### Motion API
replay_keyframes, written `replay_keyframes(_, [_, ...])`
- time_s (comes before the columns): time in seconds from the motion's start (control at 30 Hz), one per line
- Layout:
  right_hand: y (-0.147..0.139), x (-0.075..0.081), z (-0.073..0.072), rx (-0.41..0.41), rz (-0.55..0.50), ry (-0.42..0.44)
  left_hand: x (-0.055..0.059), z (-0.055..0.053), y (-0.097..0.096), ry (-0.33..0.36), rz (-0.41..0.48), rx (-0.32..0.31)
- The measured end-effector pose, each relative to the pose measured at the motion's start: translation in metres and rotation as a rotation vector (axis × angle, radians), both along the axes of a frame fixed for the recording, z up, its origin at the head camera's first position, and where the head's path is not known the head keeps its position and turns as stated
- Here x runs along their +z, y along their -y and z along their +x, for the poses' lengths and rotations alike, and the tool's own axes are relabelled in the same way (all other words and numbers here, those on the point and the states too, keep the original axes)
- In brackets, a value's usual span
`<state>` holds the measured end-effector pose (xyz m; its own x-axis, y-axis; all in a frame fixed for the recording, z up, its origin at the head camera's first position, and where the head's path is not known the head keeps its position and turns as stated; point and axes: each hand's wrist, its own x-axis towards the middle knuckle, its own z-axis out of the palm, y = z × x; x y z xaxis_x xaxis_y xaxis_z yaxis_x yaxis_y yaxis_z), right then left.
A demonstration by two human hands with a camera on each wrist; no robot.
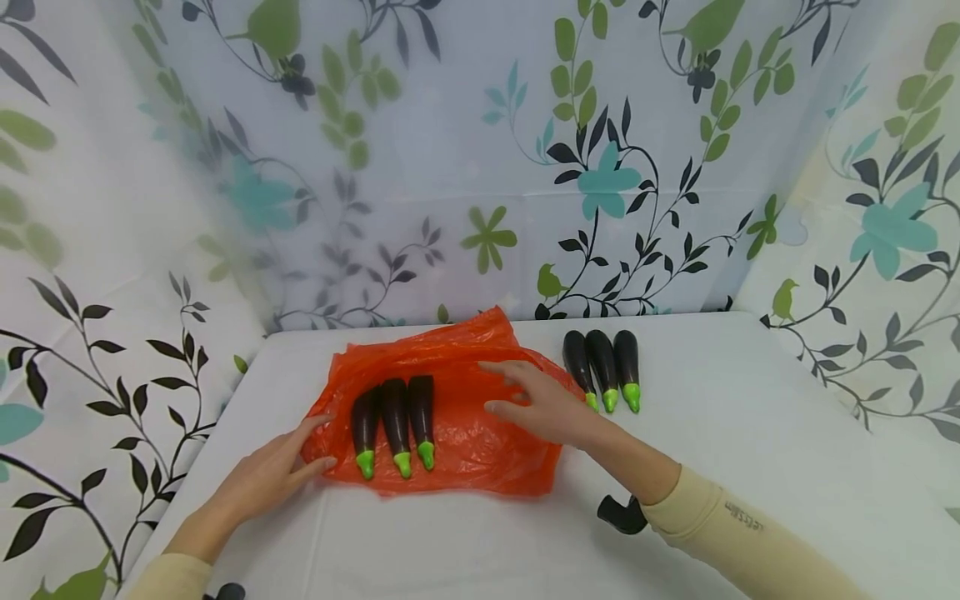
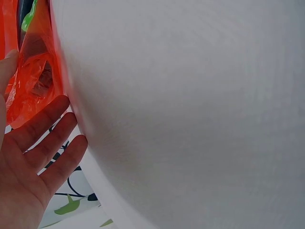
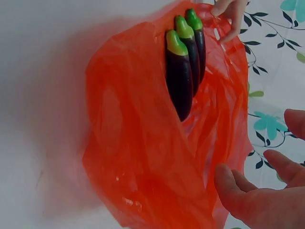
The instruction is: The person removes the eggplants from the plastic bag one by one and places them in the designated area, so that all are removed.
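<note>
A thin red plastic bag (image 1: 480, 433) lies spread on the white table. On it, in the head view, three dark eggplants (image 1: 395, 421) rest side by side, their bright green ends toward the person. My left hand (image 1: 273, 471) is at the bag's left edge; in the left wrist view the left hand (image 2: 33, 164) has its fingers extended beside the bag. Over the bag's right part reaches my right hand (image 1: 540, 404), fingers spread and slightly bent. The right wrist view shows nothing between the fingers of the right hand (image 3: 267, 191); contact with the plastic cannot be told.
Three more eggplants (image 1: 602, 367) lie together on the table right of the bag, one partly behind the right hand. A black object (image 1: 621, 515) shows beside the right forearm. The white table (image 1: 735, 400) is bordered by a leaf-patterned curtain (image 1: 480, 208).
</note>
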<state>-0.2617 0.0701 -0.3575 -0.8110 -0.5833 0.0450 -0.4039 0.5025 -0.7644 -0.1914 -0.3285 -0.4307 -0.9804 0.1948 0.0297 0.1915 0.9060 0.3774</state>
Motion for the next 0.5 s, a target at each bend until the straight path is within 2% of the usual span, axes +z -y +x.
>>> replay_keyframes(0.37, [0.035,-0.013,-0.001,0.001,-0.011,0.036,0.000,-0.001,0.000,0.006,0.001,-0.004])
replay_keyframes(0.5, [0.046,-0.017,-0.001,-0.029,-0.027,0.067,-0.001,-0.001,0.000,-0.001,0.000,-0.006])
